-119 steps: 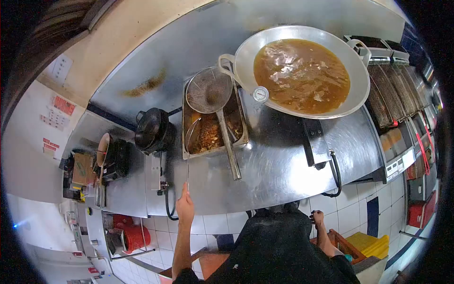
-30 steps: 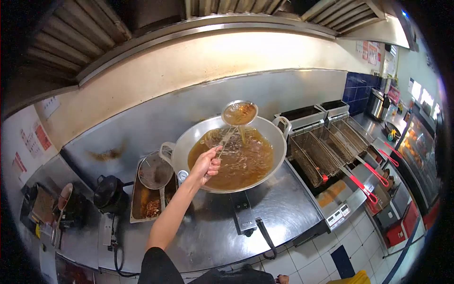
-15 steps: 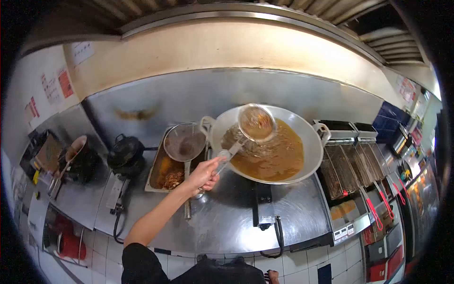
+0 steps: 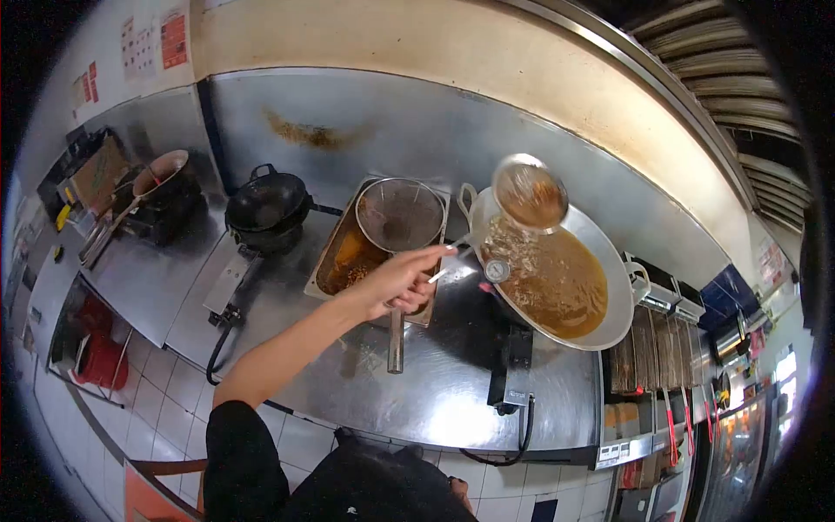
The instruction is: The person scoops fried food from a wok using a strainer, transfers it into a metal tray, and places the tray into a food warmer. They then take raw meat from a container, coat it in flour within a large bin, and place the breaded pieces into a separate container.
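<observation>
My left hand (image 4: 400,285) is closed around the handle of a round mesh skimmer (image 4: 531,193). Small brown pieces lie in the skimmer, which is raised over the back left rim of a large two-handled wok (image 4: 616,329). Brown, bubbling oil (image 4: 557,283) fills much of the wok. A dial thermometer (image 4: 497,271) sits at its near left rim. Beneath and behind my left hand, a second strainer (image 4: 400,214) rests across a metal tray (image 4: 318,283) holding orange-brown oil and bits. My right hand (image 4: 459,491) shows small beside my body at the bottom edge; its fingers are unclear.
Black stacked pans (image 4: 267,207) stand left of the tray, with another pan (image 4: 161,174) farther left. Fryer baskets (image 4: 661,348) with red handles are right of the wok. A burner control box (image 4: 515,374) and hose project from the steel counter (image 4: 435,418).
The view has turned, shifting the wok and tray rightward in the picture. My left hand still holds the skimmer, now nearer the wok's back left rim. The thermometer dial now shows at the near left rim.
</observation>
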A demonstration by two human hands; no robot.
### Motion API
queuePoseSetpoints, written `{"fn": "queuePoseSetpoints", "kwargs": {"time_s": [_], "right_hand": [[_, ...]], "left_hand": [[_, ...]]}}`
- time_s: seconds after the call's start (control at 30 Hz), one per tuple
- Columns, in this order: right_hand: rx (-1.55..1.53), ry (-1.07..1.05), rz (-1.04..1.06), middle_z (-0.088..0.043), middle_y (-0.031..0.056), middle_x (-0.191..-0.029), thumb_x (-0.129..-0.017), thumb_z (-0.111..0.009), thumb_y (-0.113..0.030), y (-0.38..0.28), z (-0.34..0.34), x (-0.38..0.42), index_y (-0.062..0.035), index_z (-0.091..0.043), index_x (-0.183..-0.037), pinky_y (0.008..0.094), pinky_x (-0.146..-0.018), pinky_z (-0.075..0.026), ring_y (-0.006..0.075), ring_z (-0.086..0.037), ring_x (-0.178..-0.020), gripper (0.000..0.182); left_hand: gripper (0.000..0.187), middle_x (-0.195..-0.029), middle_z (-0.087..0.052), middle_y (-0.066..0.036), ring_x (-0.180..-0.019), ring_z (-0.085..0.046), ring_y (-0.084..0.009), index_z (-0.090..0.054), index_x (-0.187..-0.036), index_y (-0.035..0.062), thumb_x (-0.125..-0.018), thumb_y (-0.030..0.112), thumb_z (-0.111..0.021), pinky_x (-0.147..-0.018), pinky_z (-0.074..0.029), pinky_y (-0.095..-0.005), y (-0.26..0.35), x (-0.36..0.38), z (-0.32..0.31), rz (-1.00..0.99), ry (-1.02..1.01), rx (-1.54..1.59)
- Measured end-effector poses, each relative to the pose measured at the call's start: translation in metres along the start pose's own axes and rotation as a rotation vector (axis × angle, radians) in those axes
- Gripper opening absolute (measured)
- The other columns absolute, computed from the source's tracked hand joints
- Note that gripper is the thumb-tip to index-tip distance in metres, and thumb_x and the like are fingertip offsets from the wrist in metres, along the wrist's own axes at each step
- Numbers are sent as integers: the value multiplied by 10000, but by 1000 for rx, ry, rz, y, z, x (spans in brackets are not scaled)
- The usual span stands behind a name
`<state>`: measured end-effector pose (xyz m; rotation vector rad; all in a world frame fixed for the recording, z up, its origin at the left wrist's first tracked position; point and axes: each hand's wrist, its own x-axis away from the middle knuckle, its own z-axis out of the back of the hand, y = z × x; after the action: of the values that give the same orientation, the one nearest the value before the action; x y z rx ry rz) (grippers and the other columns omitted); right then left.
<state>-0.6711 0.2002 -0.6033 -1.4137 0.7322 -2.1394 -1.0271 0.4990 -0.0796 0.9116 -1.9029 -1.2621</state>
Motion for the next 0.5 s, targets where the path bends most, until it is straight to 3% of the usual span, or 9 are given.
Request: {"fn": "queuePoseSetpoints", "kwargs": {"time_s": [0.13, 0.27, 0.37, 0.43, 0.47, 0.5], "right_hand": [[-103, -21, -133, -611, 99, -666, -845, -571, -183, -6, -21, 14, 11, -616, -891, 311, -390, -398, 196, -542, -487, 204], [-117, -27, -181, -637, 141, -775, -845, -559, -177, 4, -40, 12, 7, -590, -943, 354, -428, -458, 235, -582, -541, 211], [-116, -48, -148, -645, 147, -797, -841, -563, -192, 14, -52, 13, 6, -601, -924, 373, -452, -480, 254, -598, -567, 219], [68, -9, 2, -632, 132, -742, -843, -558, -187, 44, -54, -14, 9, -600, -883, 367, -437, -470, 247, -587, -545, 204], [166, 1, 82, -625, 124, -715, -843, -556, -184, 59, -57, -28, 10, -599, -863, 364, -430, -464, 244, -582, -534, 199], [267, 7, 161, -618, 117, -687, -844, -553, -181, 76, -61, -38, 11, -598, -842, 361, -423, -459, 240, -576, -523, 197]], "left_hand": [[417, -586, -312, 58, -411, -261, -14, -344, -1396, 197, -1004, 338, -343, -342, -205, -167, -10, 24, 48, -92, 76, 68], [407, -559, -351, 44, -390, -270, -30, -399, -1381, 215, -1000, 349, -356, -349, -233, -179, -41, 70, 82, -102, 317, 71], [372, -539, -385, 42, -399, -316, -43, -469, -1342, 212, -999, 320, -374, -366, -277, -211, -93, 105, 115, -148, 476, -223], [338, -507, -450, -19, -392, -386, -135, -521, -1299, 208, -975, 262, -441, -409, -362, -290, -145, 124, 147, -246, 748, -674], [338, -507, -450, -19, -392, -386, -135, -521, -1299, 208, -975, 262, -441, -409, -362, -290, -154, 136, 149, -230, 770, -679], [338, -531, -498, -72, -421, -447, -201, -531, -1285, 204, -955, 235, -467, -450, -395, -330, -162, 149, 148, -174, 811, -831]]}}
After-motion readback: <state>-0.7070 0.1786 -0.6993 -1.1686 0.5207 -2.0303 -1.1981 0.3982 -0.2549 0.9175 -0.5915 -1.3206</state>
